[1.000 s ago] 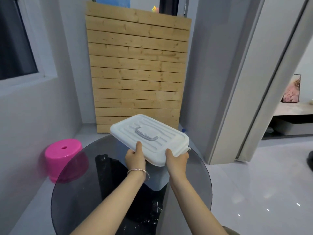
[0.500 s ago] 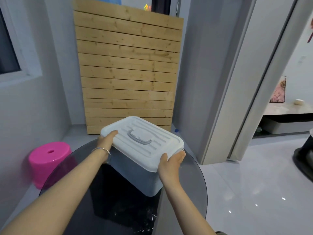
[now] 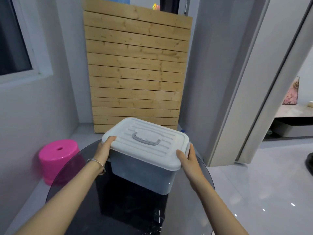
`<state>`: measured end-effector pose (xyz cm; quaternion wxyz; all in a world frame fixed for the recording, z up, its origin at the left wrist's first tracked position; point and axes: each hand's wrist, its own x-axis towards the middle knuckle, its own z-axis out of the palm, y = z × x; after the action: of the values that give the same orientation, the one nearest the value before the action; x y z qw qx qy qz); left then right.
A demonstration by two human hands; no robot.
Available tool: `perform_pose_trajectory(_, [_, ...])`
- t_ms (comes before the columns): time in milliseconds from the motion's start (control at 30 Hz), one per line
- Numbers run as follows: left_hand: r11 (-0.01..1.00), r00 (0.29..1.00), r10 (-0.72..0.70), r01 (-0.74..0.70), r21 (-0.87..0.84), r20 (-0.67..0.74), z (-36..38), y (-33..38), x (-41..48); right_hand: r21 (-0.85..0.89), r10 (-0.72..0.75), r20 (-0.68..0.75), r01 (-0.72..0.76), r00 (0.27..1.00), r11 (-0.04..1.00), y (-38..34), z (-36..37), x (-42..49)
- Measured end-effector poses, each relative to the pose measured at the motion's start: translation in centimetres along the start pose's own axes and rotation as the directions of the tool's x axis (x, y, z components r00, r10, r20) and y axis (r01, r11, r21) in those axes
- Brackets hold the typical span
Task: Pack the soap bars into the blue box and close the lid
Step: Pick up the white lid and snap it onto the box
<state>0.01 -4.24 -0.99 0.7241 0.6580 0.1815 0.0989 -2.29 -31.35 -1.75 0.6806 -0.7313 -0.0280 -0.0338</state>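
The blue box stands on a round dark glass table. Its white ribbed lid with a grey handle lies flat on top of it. My left hand grips the lid's left edge, thumb on top. My right hand holds the lid's near right corner by the side latch. No soap bars are visible; the box's inside is hidden by the lid and the cloudy wall.
A pink plastic stool stands on the floor left of the table. A wooden slat panel leans against the wall behind. A sliding door frame opens to another room on the right.
The lid was held tilted above the box by its near edge. It has come down flat onto the box, and both hands have moved out to its left and right sides.
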Motion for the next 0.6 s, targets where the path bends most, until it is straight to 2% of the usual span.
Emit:
perform_pose_trajectory(133, [0.996,0.995,0.035,-0.042,-0.081,-0.091,-1.6,-1.9,-2.7,-0.025,0.044,0.164,-0.040,0.986,0.999,-0.7,-1.9,1.0])
perform_pose_trajectory(200, [0.993,0.996,0.019,-0.028,-0.113,-0.087,-2.3,-2.5,-3.9,-0.124,0.084,0.182,-0.062,0.980,0.990,-1.6,-2.5,1.8])
perform_pose_trajectory(267, [0.990,0.999,-0.023,0.019,-0.140,-0.032,-3.5,-2.5,-4.3,-0.265,0.123,0.133,-0.084,0.983,0.961,-2.5,-2.2,2.8])
perform_pose_trajectory(333, [0.988,0.996,-0.079,0.085,-0.129,0.049,-4.3,-1.9,-4.0,-0.491,0.051,0.027,-0.032,0.998,0.871,-3.4,-1.6,3.6])
perform_pose_trajectory(400, [0.984,0.990,-0.097,0.112,-0.141,0.105,-5.9,-1.1,-3.6,-0.711,-0.106,0.032,0.097,0.994,0.697,-4.4,0.9,4.0])
perform_pose_trajectory(467, [0.977,0.974,-0.144,0.169,-0.132,0.177,-5.9,-0.1,-3.1,-0.754,-0.182,0.125,0.213,0.975,0.622,-5.1,3.2,4.0])
perform_pose_trajectory(600, [0.965,0.940,-0.204,0.241,-0.108,0.274,-6.7,0.7,-2.1,-0.782,-0.162,0.400,0.428,0.902,0.453,-5.6,10.4,5.2])
